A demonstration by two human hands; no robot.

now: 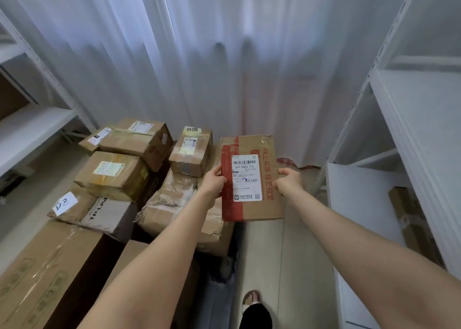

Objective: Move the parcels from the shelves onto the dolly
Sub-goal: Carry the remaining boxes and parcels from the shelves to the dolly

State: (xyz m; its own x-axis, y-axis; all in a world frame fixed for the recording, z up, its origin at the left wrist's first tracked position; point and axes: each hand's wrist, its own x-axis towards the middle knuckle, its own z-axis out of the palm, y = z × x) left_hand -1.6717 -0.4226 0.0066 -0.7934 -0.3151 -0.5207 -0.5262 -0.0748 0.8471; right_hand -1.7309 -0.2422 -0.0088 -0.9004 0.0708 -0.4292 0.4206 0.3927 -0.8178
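My left hand (214,182) and right hand (289,182) each pinch a side edge of a red-printed parcel (270,205) labelled 507-P802 T70. It hangs above the pale floor (287,253), just right of the stacked parcels (112,176). I count at least eight there, with 外国, D2 and TP-LINK legible. Two white shelves, the left shelf (30,126) and the right shelf (411,129), flank a white curtain (199,54).

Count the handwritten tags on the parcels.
2. One tag sits on the small box left of the held box; the other tag on the crumpled parcel at the pile's left edge. Others may be hidden.

Flat red-and-brown labelled parcel (252,179) held level beside stacked cardboard parcels (139,169).
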